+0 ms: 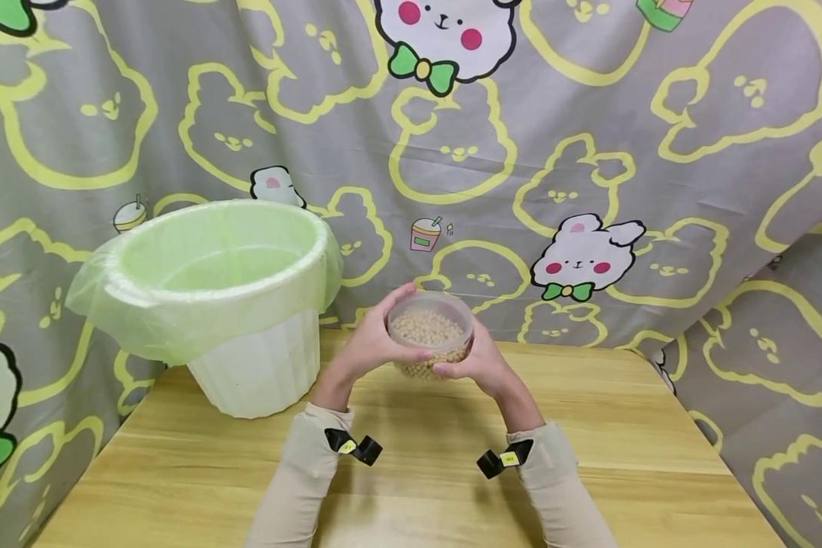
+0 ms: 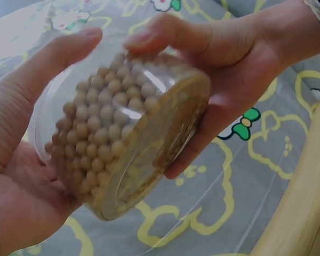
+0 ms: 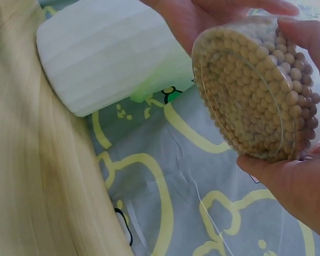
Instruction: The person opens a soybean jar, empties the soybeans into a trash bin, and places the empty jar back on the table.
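Both hands hold a round clear plastic tub (image 1: 430, 335) above the table, its lower part filled with small beige balls (image 2: 104, 114). My left hand (image 1: 377, 339) grips the tub's left side, thumb across the front. On the other side, my right hand (image 1: 482, 358) holds it with the thumb along the front wall and the fingers behind. The tub's flat bottom (image 3: 240, 101) shows in the right wrist view, with balls packed against it.
A white ribbed bin (image 1: 260, 365) stands at the table's back left, lined with a pale green bag (image 1: 151, 320) folded over its rim. A grey patterned curtain (image 1: 356, 152) hangs behind the wooden table (image 1: 411, 487). Each sleeved wrist carries a small black camera.
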Demonstrator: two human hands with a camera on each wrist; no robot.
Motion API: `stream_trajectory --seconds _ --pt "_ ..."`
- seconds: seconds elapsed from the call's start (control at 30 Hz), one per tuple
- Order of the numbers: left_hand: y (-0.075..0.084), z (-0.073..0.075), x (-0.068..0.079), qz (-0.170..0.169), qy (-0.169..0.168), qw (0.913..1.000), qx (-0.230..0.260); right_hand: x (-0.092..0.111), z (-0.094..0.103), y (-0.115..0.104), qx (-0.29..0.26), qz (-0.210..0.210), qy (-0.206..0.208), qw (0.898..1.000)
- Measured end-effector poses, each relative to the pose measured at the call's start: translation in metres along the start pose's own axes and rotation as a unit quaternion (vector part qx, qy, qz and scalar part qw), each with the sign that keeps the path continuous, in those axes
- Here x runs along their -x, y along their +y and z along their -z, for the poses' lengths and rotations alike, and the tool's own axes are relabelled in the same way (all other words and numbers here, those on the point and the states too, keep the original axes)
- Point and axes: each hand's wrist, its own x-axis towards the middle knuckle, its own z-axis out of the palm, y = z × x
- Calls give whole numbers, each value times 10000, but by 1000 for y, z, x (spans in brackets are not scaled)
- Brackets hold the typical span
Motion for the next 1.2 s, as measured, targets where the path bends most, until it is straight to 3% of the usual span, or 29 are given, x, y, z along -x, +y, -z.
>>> stream_trajectory --seconds 0.2,0.43,0.5,0.67,0.83,0.93,1.2 --pt "5 -5 2 32 131 9997 -195 2 1 -4 131 9 75 9999" --pt "-6 6 1 -266 -585 9968 466 3 7 -2 71 142 -568 9983" --pt "-8 7 0 -285 -650 9960 548 2 7 -2 116 179 -664 9976" --pt "-2 1 0 -227 -264 9992 210 1 6 -3 -60 241 -556 9981" --pt "11 -11 2 -27 299 9993 -224 2 6 -5 30 259 -135 9996" --pt "13 -14 3 27 359 9988 -341 3 8 -6 97 224 -80 9997" --pt "3 1 2 -242 -506 9975 430 4 13 -8 86 235 -720 9971"
